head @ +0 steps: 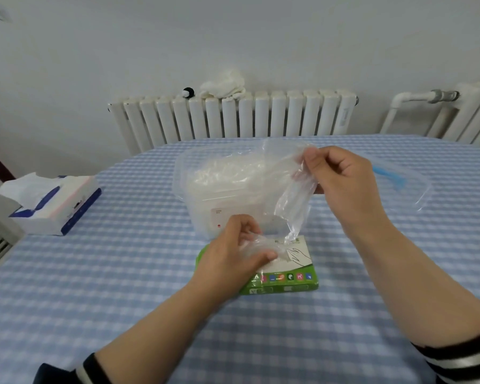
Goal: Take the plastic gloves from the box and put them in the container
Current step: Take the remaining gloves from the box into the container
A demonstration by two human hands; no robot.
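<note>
Two hands: both busy with gloves, above the box and container.
Right hand [341, 178]: raised beside the container, thumb and fingers pinching the top of one clear glove [294, 200], which hangs down with its tip just over the box.
Left hand [233, 253]: low on the box [283, 275], fingers curled round a crumpled bit of film [263, 248] at the opening; looks like the next glove, though I cannot tell how far out it is.
Box: green and white, flat on the checked cloth [150, 314], just in front of the container.
Container [203, 200]: clear tub, open, a whitish heap of gloves [227, 170] already inside, up near the rim.
Lid [405, 181]: clear with a blue strip, lying to the right of the container, behind the right hand.
Progress: well along, judging by the heap; the box contents are hidden, so the amount left is unknown.
Left to do: drop the hanging glove in, free the one under the left hand, repeat until the box is spent.
Risk: thin film clings, so gloves may come out in clumps.
Also present: tissue pack [53, 203] far left on the cloth.
</note>
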